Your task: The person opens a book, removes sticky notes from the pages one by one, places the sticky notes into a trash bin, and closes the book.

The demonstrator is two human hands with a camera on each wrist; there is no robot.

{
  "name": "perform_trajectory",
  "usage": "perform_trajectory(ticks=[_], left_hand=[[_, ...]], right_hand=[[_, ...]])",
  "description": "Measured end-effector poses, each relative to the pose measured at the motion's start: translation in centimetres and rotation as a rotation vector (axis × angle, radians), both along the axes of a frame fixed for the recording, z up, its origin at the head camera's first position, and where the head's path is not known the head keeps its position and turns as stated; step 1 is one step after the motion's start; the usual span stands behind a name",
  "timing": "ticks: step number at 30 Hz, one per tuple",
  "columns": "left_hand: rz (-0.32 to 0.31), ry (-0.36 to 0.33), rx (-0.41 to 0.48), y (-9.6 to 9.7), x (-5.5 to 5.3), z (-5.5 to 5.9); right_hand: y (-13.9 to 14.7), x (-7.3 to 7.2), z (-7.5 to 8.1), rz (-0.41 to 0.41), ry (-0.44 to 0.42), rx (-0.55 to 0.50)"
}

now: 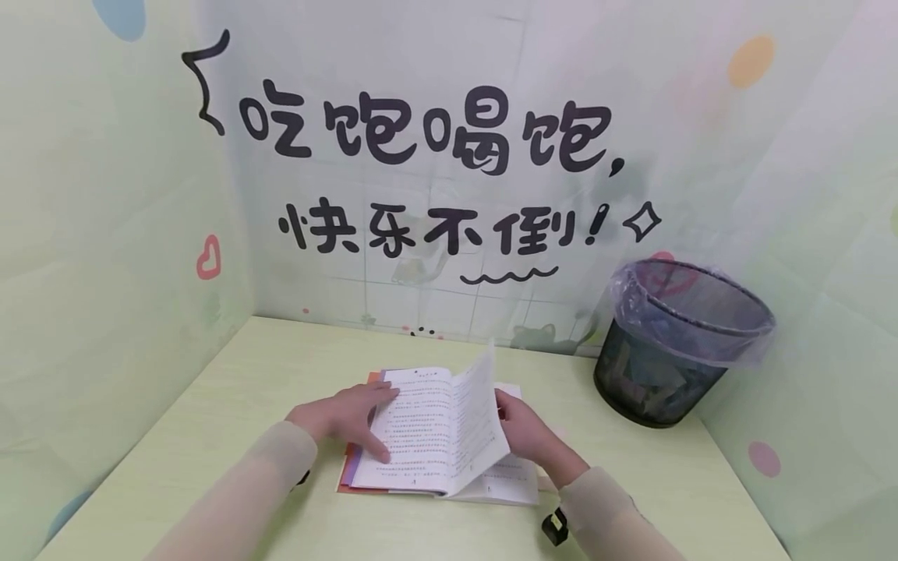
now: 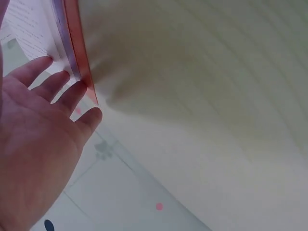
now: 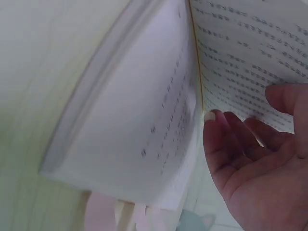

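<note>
An open book [image 1: 414, 428] with printed pages lies on the table, an orange-red cover edge [image 2: 76, 43] showing at its left side. My left hand [image 1: 354, 417] rests on the left page's outer edge, thumb and fingers spread apart. One leaf [image 1: 480, 428] stands raised and bent near the middle of the book. Behind that leaf is my right hand [image 1: 526, 428], its fingertips partly hidden in the head view. In the right wrist view, its loosely bent fingers [image 3: 245, 144] and thumb lie against the leaf's printed underside, beside the lower right-hand pages [image 3: 130, 115].
A black mesh bin [image 1: 662, 374] with a clear liner stands at the table's back right. Printed wall sheets enclose the pale table [image 1: 231, 389] at the back and both sides. Pale pink strips [image 3: 100, 211] stick out from the book's edge.
</note>
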State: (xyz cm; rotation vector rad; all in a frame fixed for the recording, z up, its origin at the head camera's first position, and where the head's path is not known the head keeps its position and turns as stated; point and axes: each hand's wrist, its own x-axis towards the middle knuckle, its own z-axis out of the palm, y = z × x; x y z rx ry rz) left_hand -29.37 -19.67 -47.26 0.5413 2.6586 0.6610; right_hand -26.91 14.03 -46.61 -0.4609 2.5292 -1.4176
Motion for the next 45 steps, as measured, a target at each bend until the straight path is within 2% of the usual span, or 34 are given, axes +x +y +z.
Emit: perform_trajectory(ticks=[6,13,20,24,28,33,38,45], left_hand=[[0.007,0.021,0.01,-0.7,0.2,0.0],[0.019,0.041,-0.009,-1.3,0.5,0.0],[0.041,0.066,-0.032,-3.0,0.3,-0.5],[0.067,0.063,0.005,-4.3,0.0,-0.3],[0.081,0.117,0.058,-4.7,-0.5,0.2],[0.065,0.177,0.088,-3.0,-0.8,0.9],[0.011,0.173,0.102,0.3,-0.8,1.3],[-0.071,0.151,0.08,5.3,-0.7,0.8]], right_hand=[[-1.9,0.6,-0.6,0.031,0.103,0.15],[-3.3,1.6,-1.2,0.062,0.163,0.338],[-4.0,2.3,-1.0,0.136,0.245,0.451],[-4.5,2.6,-1.1,0.144,0.256,0.494],[-4.9,2.7,-1.2,0.132,0.272,0.544],[-5.2,2.7,-1.2,0.128,0.284,0.584],[-5.2,2.8,-1.0,0.131,0.283,0.612],[-5.0,2.8,-1.1,0.15,0.29,0.626]])
